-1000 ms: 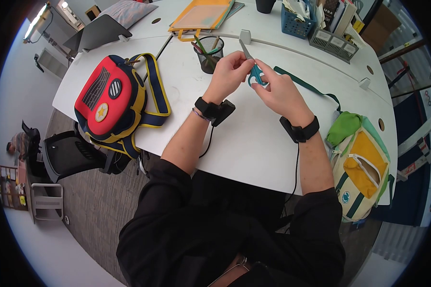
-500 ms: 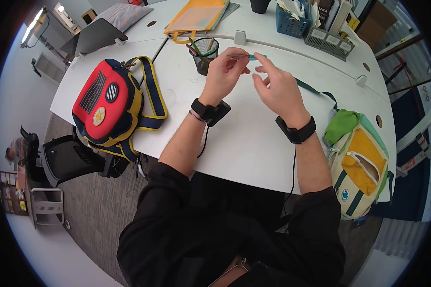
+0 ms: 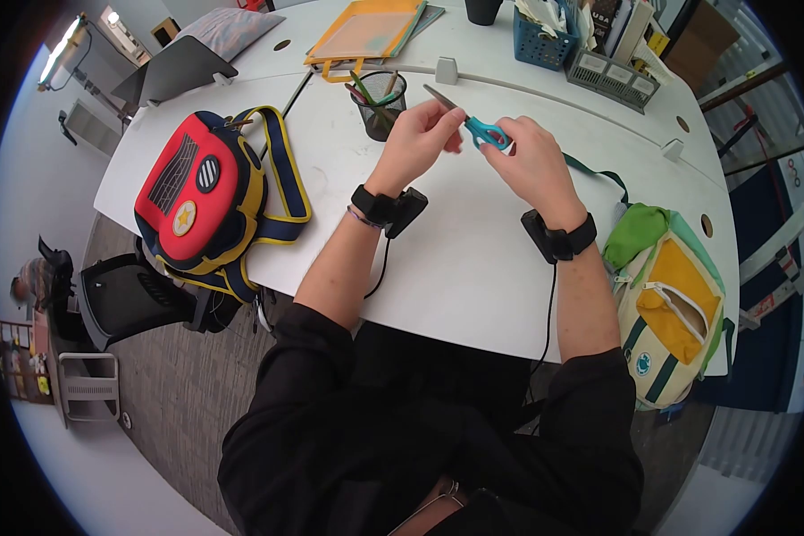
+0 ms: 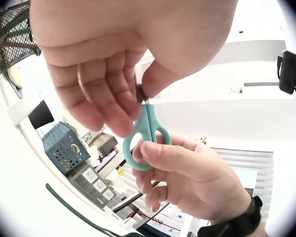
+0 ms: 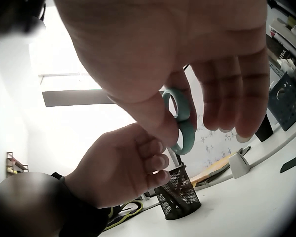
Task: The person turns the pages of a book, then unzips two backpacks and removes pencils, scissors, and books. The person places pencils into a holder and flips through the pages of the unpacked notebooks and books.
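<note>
A pair of scissors (image 3: 487, 132) with teal handles is held above the white table between both hands. My left hand (image 3: 417, 143) pinches the blades near the pivot between thumb and fingers; the blade tips point away, up and to the left. With thumb and forefinger my right hand (image 3: 536, 165) pinches the handle loops, its other fingers loosely bent, as the left wrist view shows. The two teal loops (image 4: 147, 138) appear there with the right thumb lying across them. A black mesh pen cup (image 3: 380, 107) with pens in it stands just behind the left hand.
A red and navy backpack (image 3: 201, 192) sits at the left table edge, a cream, green and yellow backpack (image 3: 670, 308) at the right. Farther back are a yellow-edged folder (image 3: 366, 31), a blue basket (image 3: 542, 49) and a grey file holder (image 3: 612, 79). Cables hang from both wrists.
The scissors turned edge-on and then flat again, blades now angled up-left. The right hand let its fingers spread off the handles, then took hold of the loops again. The left kept its pinch.
</note>
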The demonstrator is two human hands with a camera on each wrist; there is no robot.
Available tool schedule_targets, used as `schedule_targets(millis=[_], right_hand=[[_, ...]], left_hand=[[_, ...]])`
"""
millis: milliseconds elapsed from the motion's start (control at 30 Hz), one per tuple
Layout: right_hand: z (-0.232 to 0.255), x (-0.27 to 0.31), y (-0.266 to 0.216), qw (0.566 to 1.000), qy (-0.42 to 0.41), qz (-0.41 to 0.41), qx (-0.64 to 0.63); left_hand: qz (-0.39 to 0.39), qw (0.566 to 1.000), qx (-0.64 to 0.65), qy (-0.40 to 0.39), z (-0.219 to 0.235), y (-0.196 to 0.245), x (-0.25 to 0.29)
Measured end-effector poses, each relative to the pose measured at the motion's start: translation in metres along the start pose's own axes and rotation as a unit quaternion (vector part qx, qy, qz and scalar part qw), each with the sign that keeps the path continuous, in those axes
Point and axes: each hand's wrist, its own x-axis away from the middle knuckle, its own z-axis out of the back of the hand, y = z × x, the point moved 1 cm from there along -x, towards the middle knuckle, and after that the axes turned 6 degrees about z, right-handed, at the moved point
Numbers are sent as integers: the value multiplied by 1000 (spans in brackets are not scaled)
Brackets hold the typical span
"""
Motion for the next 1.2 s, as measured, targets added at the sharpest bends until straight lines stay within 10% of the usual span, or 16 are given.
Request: schedule_targets(millis=[100, 467, 533, 633, 767, 933, 1200], right_hand=[[2, 1, 8, 999, 32, 10, 7], [-2, -2, 9, 998, 61, 14, -13], [10, -4, -3, 914, 330, 92, -216], [25, 2, -10, 823, 407, 124, -376], [24, -1, 3, 892, 334, 65, -296], [25, 0, -3, 870, 308, -5, -386], [84, 18, -39, 732, 491, 301, -364]], left_hand=[[109, 978, -175, 17, 8, 5, 1], [44, 985, -138, 97, 9, 1, -1], [23, 983, -100, 154, 15, 4, -1], [11, 980, -12, 196, 25, -1, -5], [26, 983, -3, 182, 22, -4, -7], [24, 986, -37, 160, 19, -8, -7], [52, 990, -58, 119, 13, -7, -6]])
